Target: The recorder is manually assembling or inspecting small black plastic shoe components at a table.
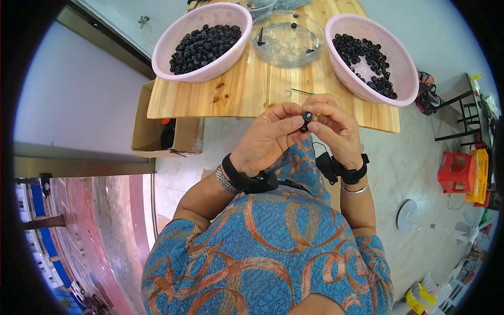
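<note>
Just off the table's near edge, my two hands meet around a small black round plastic part [306, 117]. My left hand [269, 132] pinches it from the left between thumb and fingers. From the other side, the thumb and bent fingers of my right hand [336, 128] close on the same part. A thin metal rod [300, 91] with a bit of green at its end shows just beyond my right fingers; I cannot tell whether it lies on the table or is held. Fingers cover some of the black part.
On the wooden table [241, 100], a pink basket [157, 58] heaped with black caps stands left. Another pink basket [409, 89] holds small black rings at right. Between them sits a clear round tray [289, 60] with a few black pieces. A cardboard box [142, 126] is below left.
</note>
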Demonstrator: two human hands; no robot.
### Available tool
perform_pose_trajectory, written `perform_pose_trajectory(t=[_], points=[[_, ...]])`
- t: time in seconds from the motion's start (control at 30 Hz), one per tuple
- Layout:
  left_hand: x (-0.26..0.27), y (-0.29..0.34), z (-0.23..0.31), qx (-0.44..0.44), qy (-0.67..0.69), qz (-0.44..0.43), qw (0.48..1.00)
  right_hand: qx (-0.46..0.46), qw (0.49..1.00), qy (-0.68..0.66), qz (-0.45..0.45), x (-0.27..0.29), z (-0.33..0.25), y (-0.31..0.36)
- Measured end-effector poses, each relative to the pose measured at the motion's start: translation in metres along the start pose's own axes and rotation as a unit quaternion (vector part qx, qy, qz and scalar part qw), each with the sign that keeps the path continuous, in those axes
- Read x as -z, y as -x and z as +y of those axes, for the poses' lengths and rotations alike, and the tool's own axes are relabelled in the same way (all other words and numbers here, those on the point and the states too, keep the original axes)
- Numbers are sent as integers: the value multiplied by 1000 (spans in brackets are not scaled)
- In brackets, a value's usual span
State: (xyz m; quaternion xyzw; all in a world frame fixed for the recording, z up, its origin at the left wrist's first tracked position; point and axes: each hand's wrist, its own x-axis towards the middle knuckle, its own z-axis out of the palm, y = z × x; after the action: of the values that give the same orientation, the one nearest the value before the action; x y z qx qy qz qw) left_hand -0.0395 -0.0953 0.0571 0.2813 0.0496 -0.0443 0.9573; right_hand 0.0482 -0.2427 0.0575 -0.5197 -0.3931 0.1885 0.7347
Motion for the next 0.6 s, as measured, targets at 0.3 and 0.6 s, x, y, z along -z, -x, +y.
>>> perform_pose_trajectory(t=[0.3,0.6], points=[[0,0,-1,-6,-19,3,1000,15,1000,-13,-1,2,12,-1],[-4,-3,-1,-6,-25,18,999,12,1000,-16,12,5,16,1]])
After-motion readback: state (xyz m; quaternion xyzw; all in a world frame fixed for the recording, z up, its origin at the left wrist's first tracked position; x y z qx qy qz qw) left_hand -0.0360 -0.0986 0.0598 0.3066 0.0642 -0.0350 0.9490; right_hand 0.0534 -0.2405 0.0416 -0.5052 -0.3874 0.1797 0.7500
